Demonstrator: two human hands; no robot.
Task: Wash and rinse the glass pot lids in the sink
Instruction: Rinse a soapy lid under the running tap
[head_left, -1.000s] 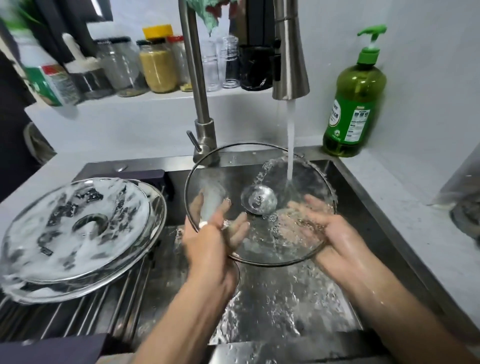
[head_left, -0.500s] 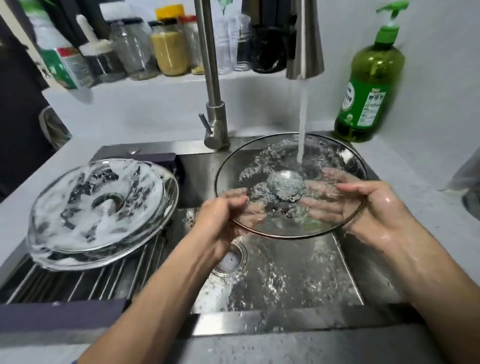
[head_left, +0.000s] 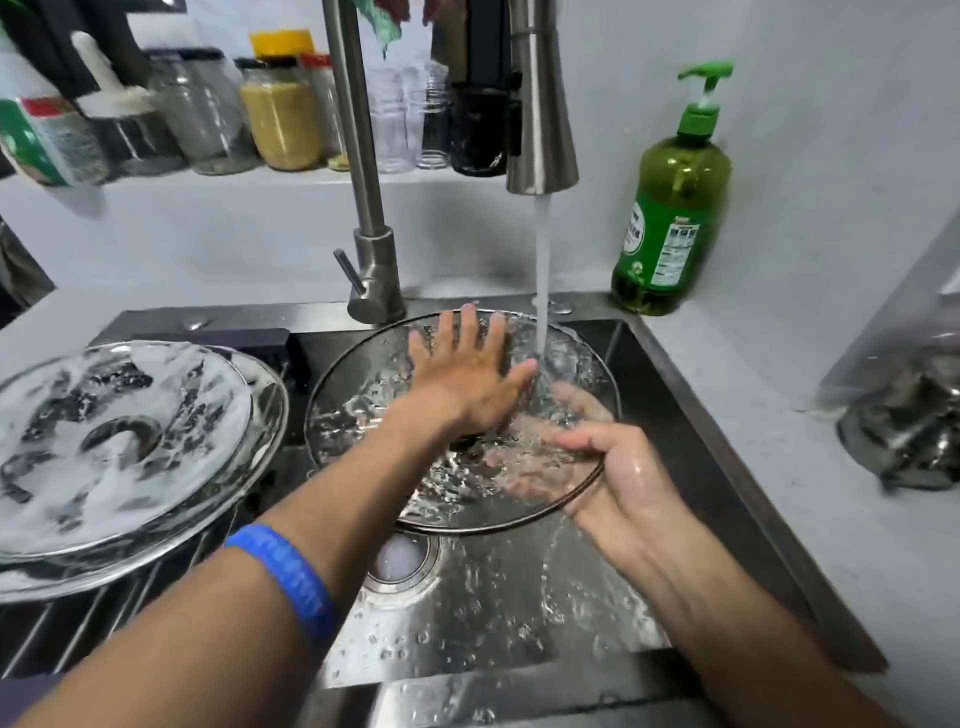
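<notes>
A round glass pot lid (head_left: 363, 415) with a metal rim is held nearly flat over the steel sink (head_left: 519, 623), under running water from the tap (head_left: 540, 104). My right hand (head_left: 608, 467) grips its right rim, fingers showing through the glass from beneath. My left hand (head_left: 467, 374) lies flat on the lid's upper face with fingers spread. The stream lands beside my left thumb. Soapy glass lids (head_left: 119, 447) are stacked on the rack at the left.
A green dish-soap pump bottle (head_left: 670, 208) stands on the counter at the back right. Several jars (head_left: 280, 114) line the shelf behind the tap. The drain (head_left: 400, 561) sits below the lid. A shiny metal object (head_left: 909, 426) lies on the right counter.
My left hand let go of the lid's left rim and moved onto its top face, palm down. The lid dropped lower into the sink while my right hand kept its grip.
</notes>
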